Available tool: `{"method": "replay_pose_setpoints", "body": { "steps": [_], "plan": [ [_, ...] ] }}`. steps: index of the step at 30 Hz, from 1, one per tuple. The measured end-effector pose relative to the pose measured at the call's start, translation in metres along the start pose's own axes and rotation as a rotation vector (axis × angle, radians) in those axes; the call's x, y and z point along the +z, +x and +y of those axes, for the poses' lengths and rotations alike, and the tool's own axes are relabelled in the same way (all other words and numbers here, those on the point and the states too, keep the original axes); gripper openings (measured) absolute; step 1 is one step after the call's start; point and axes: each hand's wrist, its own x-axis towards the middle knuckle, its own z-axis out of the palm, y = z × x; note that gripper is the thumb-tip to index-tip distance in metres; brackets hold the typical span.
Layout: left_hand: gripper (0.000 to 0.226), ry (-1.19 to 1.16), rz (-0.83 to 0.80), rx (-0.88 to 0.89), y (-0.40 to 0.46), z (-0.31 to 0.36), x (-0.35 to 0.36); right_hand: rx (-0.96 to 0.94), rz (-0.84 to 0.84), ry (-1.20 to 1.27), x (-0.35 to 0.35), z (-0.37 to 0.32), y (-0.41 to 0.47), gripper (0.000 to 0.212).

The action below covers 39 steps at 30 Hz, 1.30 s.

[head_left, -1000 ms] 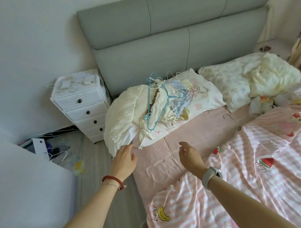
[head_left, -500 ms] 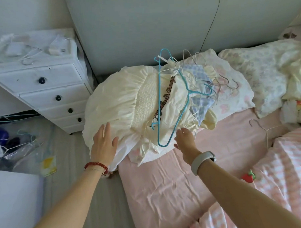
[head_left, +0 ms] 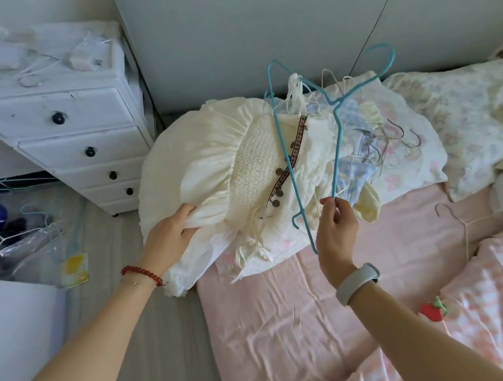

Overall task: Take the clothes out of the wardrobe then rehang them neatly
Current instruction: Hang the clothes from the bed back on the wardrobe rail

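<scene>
A heap of clothes lies on the bed's pillow end, topped by a cream dress (head_left: 215,163) with a smocked middle and a brown patterned ribbon. My left hand (head_left: 167,236) grips the dress's skirt fabric at the heap's left edge. My right hand (head_left: 336,230) pinches the lower end of a blue wire hanger (head_left: 335,147), which is lifted off the heap with its hook up near the headboard. A second blue hanger (head_left: 286,166) rests across the dress. A blue checked garment (head_left: 352,169) and several thin metal hangers (head_left: 391,140) lie to the right of it.
A white chest of drawers (head_left: 60,137) stands left of the bed, with cables on top. Bags and hangers clutter the floor (head_left: 32,235) at the left. A loose pale hanger (head_left: 464,225) lies on the pink sheet (head_left: 277,317). A striped quilt (head_left: 482,302) covers the right.
My head has come closer to the heap. My left hand has closed on the dress fabric, and my right hand has taken a blue hanger and raised it.
</scene>
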Motion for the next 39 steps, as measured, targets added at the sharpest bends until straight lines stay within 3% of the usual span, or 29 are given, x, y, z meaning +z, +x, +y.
{"method": "replay_pose_setpoints", "body": {
  "steps": [4, 9, 17, 22, 30, 33, 39],
  "plan": [
    [0.037, -0.059, -0.071, -0.008, -0.009, 0.024, -0.026, -0.083, -0.026, -0.02, -0.014, -0.025, -0.009, 0.019],
    [0.021, -0.272, 0.268, -0.008, -0.014, 0.087, -0.084, -0.146, 0.023, 0.065, -0.044, -0.076, -0.021, 0.019],
    [0.02, -0.268, 0.626, 0.106, -0.077, 0.2, -0.202, -0.305, -0.015, 0.224, -0.131, -0.164, -0.061, 0.024],
    [0.019, -0.297, 0.626, 0.122, -0.159, 0.257, -0.229, -0.391, -0.201, 0.312, -0.198, -0.195, -0.118, 0.029],
    [0.017, -0.295, 0.552, 0.152, -0.271, 0.307, -0.22, -0.261, -0.593, 0.57, -0.253, -0.187, -0.222, 0.029],
    [0.019, -0.278, 0.499, 0.169, -0.293, 0.313, -0.222, -0.322, -0.579, 0.46, -0.255, -0.175, -0.239, 0.03],
    [0.021, -0.423, 0.59, 0.033, -0.317, 0.293, -0.237, -0.532, -0.35, 0.125, -0.277, -0.145, -0.213, 0.023]
  ]
}}
